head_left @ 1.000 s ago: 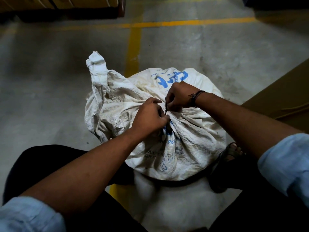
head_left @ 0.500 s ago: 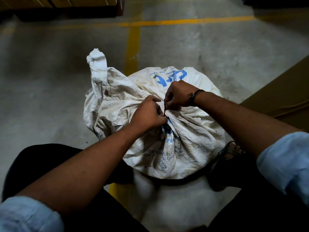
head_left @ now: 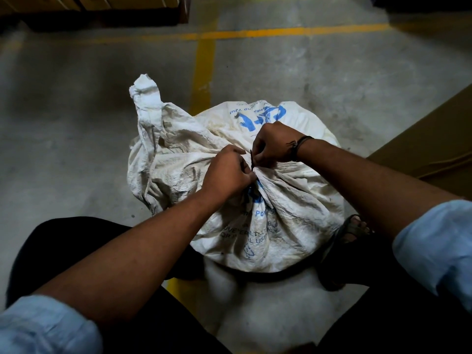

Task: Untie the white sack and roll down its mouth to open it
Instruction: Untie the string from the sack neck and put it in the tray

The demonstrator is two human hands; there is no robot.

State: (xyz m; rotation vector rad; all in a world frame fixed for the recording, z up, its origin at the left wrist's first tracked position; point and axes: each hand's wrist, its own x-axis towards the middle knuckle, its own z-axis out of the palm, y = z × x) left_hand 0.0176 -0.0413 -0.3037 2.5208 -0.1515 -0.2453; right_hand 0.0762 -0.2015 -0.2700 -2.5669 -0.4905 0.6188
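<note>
A full white sack with blue print stands on the concrete floor between my legs. Its gathered neck is bound by a thin dark tie at the middle, and the loose mouth cloth flops out to the left and sticks up. My left hand pinches the tie at the knot, on the left side of the neck. My right hand, with a dark band on its wrist, pinches the tie's upper end from the right. The knot itself is mostly hidden by my fingers.
Brown cardboard lies flat at the right. Yellow floor lines run behind the sack. Wooden pallets or crates stand at the far left. My sandalled foot rests against the sack's right side.
Both hands stay at the knot with only small finger shifts. The sack and its loose mouth cloth have barely moved.
</note>
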